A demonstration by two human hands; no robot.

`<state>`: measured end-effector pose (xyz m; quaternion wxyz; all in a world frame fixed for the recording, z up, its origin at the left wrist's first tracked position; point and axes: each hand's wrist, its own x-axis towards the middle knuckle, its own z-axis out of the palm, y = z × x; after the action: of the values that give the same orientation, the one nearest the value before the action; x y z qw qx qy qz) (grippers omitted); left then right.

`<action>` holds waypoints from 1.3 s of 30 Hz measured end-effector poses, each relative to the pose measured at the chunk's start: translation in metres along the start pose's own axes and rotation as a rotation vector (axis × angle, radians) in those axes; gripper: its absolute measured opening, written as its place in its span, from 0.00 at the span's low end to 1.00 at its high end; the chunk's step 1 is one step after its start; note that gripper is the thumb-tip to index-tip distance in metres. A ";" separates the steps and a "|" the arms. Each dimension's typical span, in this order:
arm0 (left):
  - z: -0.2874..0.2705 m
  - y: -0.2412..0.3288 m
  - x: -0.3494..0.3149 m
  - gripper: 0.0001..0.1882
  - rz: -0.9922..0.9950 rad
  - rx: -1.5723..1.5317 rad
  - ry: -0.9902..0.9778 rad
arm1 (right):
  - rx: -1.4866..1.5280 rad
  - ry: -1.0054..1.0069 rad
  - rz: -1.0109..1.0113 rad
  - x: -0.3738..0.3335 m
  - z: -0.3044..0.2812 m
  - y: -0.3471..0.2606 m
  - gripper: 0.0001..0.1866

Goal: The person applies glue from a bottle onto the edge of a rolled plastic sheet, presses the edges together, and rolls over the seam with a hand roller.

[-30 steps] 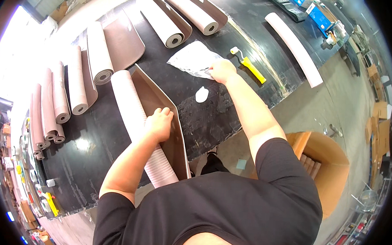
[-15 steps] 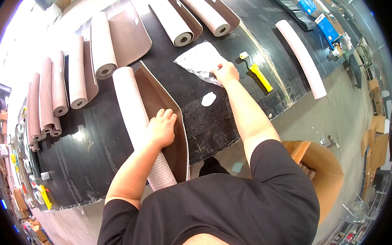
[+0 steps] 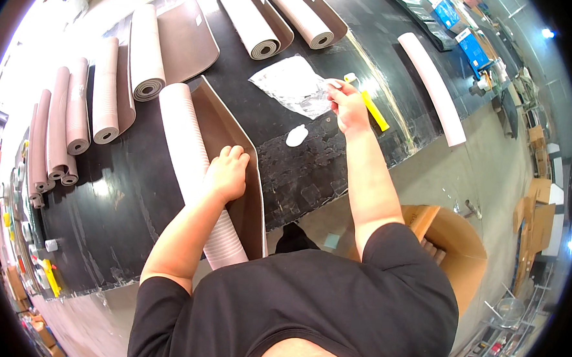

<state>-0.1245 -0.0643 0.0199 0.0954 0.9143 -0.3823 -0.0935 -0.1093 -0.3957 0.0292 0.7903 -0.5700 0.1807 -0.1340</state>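
Note:
On the dark table, a partly unrolled exercise mat (image 3: 185, 131) lies before me, its outer side pale and ribbed, its inner face brown. My left hand (image 3: 228, 174) rests across the roll's right side, fingers bent and slightly apart. To the right, my right hand (image 3: 350, 109) is raised with thumb and fingers pinched on a small white piece (image 3: 334, 83), perhaps a label. Beside it lies a crumpled clear plastic bag (image 3: 295, 85) with white contents. A white oval piece (image 3: 296, 136) sits nearer me. A roller with a yellow handle (image 3: 375, 111) is partly behind my right hand.
Several more rolled mats (image 3: 147, 48) line the table's left and far sides. A long pale pink strip (image 3: 433, 89) lies at the right edge. An open cardboard box (image 3: 466, 252) stands on the floor at right. Blue boxes (image 3: 472, 49) sit at the far right.
My right hand has lifted away from the bag and shifted right, with a small white piece now pinched in it. My left hand stays on the mat, and the whole view has shifted slightly.

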 end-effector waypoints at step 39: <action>-0.016 -0.009 -0.038 0.26 -0.342 -0.912 -0.153 | -0.027 -0.323 -0.030 -0.191 0.106 0.143 0.13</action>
<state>-0.1407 -0.0295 0.0370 0.4410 0.8195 -0.1527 -0.3325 -0.2337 -0.1805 -0.0509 0.7993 -0.5972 0.0445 -0.0501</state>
